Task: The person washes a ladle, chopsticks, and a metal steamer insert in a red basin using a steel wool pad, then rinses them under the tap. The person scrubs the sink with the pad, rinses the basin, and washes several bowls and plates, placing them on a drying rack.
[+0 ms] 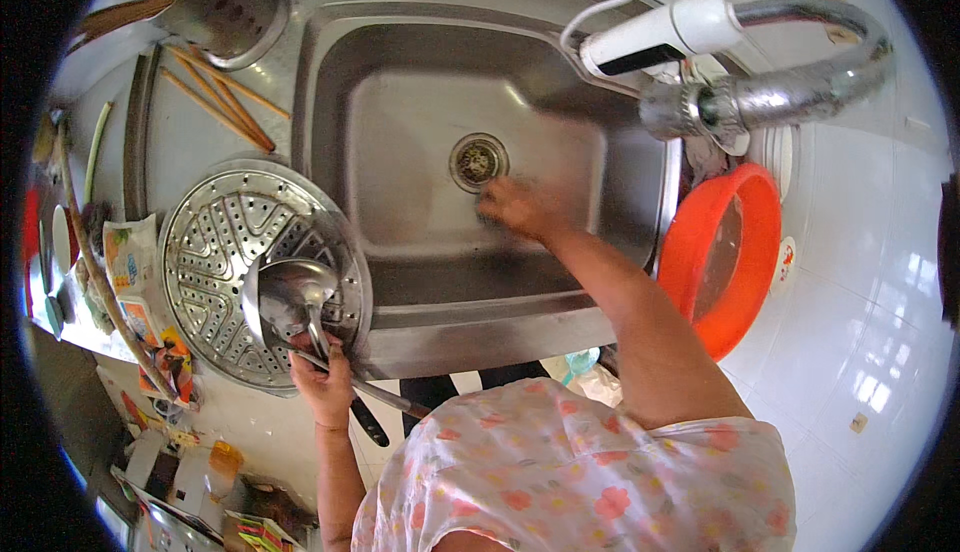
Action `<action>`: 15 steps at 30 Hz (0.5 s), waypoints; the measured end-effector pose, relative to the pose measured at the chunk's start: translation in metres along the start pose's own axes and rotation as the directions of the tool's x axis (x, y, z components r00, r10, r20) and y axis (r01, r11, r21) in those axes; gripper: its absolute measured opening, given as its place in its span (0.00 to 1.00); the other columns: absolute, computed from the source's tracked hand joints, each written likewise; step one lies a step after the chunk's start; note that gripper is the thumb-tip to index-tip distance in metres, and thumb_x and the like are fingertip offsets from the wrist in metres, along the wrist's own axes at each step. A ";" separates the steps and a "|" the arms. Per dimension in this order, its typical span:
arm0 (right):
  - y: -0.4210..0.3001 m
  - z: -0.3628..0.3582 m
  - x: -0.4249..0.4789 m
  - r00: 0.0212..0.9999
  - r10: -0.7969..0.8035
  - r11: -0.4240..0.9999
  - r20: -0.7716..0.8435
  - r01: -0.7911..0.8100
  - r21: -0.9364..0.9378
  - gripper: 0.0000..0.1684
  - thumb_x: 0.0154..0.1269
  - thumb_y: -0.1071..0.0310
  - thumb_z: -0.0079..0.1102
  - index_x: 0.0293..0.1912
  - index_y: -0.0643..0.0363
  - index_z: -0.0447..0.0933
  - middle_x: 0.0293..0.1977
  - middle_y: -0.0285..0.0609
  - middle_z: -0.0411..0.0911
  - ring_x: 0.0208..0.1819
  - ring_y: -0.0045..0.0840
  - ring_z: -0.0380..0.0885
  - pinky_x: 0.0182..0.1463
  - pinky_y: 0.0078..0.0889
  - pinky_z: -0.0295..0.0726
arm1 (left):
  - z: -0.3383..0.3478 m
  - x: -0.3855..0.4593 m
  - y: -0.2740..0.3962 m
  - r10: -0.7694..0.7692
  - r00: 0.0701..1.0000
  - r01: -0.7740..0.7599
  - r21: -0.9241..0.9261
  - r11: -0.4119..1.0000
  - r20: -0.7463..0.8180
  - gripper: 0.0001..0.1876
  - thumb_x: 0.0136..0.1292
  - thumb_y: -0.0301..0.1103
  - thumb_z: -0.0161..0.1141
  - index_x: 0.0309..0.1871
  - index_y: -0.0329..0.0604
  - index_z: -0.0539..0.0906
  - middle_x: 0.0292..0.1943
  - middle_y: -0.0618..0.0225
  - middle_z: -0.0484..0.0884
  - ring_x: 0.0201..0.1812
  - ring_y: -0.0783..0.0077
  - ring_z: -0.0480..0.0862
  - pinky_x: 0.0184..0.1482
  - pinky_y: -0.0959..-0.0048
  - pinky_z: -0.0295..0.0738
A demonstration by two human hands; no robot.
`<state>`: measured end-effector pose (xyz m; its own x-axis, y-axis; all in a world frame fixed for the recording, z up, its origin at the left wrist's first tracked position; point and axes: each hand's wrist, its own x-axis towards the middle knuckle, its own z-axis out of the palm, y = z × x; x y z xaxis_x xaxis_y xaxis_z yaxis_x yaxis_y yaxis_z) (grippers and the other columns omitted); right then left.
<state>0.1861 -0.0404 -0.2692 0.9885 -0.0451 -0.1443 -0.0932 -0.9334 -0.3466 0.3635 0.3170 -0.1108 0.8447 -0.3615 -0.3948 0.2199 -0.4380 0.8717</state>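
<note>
My left hand [324, 385] grips the handles of a metal ladle [304, 282] and a second, wider metal utensil [253, 312], partly hidden behind it. One handle ends in a black grip [370, 423]; the other runs toward my shirt. Both heads are over a perforated steel steamer tray [217, 274] at the sink's left. My right hand [516, 209] reaches down into the stainless steel sink [420, 116], close to the drain strainer [478, 163]. It is blurred, and I cannot tell whether its fingers hold anything.
Several wooden chopsticks [221, 101] lie beside a tilted steel utensil holder [225, 8] at the back left. The metal faucet [795, 94] with a white unit [660, 34] overhangs the sink's right. An orange-red basin [682, 252] leans at the right edge.
</note>
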 end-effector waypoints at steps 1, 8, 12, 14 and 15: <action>0.011 0.003 0.009 0.969 0.239 0.969 -0.055 -0.235 0.076 0.17 0.58 0.75 0.50 0.48 0.53 0.74 0.48 0.51 0.71 0.54 0.46 0.68 0.55 0.45 0.72 | 0.001 -0.001 -0.001 -0.012 1.000 0.012 0.002 1.000 0.008 0.08 0.55 0.21 0.55 0.38 0.39 0.73 0.27 0.72 0.75 0.26 0.81 0.73 0.29 0.82 0.68; 0.079 0.010 -0.044 0.171 0.839 0.392 -0.517 -0.849 0.354 0.19 0.53 0.78 0.50 0.47 0.59 0.75 0.42 0.52 0.75 0.47 0.46 0.71 0.48 0.45 0.73 | -0.004 0.000 -0.006 -0.080 0.996 0.082 -0.056 0.995 0.032 0.09 0.53 0.19 0.52 0.38 0.40 0.72 0.30 0.70 0.76 0.28 0.80 0.72 0.33 0.79 0.69; 0.065 0.066 -0.009 0.473 0.706 0.622 -0.527 -0.770 0.143 0.12 0.52 0.77 0.52 0.37 0.60 0.79 0.41 0.52 0.76 0.46 0.44 0.74 0.50 0.44 0.73 | 0.001 0.003 -0.008 0.023 1.000 -0.022 -0.046 0.999 0.011 0.08 0.54 0.20 0.52 0.37 0.40 0.72 0.31 0.70 0.76 0.28 0.81 0.72 0.32 0.81 0.68; 0.014 0.062 0.027 0.709 0.617 0.786 -0.341 -0.540 0.302 0.12 0.54 0.76 0.50 0.37 0.60 0.79 0.40 0.51 0.76 0.46 0.43 0.74 0.50 0.43 0.73 | -0.001 0.000 -0.003 -0.042 0.998 0.043 -0.027 0.999 0.042 0.08 0.54 0.20 0.52 0.37 0.40 0.72 0.30 0.71 0.75 0.28 0.81 0.72 0.32 0.81 0.68; 0.020 0.062 0.026 0.690 0.613 0.789 -0.386 -0.511 0.340 0.13 0.53 0.76 0.50 0.39 0.59 0.79 0.40 0.51 0.76 0.45 0.43 0.74 0.50 0.42 0.73 | -0.002 0.002 0.002 -0.064 0.996 0.065 -0.023 0.998 0.059 0.08 0.55 0.20 0.52 0.37 0.40 0.72 0.30 0.71 0.75 0.28 0.81 0.72 0.32 0.81 0.68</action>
<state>0.2027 -0.0384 -0.3370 0.6708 -0.7402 0.0454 -0.6192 -0.5927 -0.5150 0.3668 0.3175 -0.1096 0.7988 -0.3808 -0.4658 0.2854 -0.4417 0.8505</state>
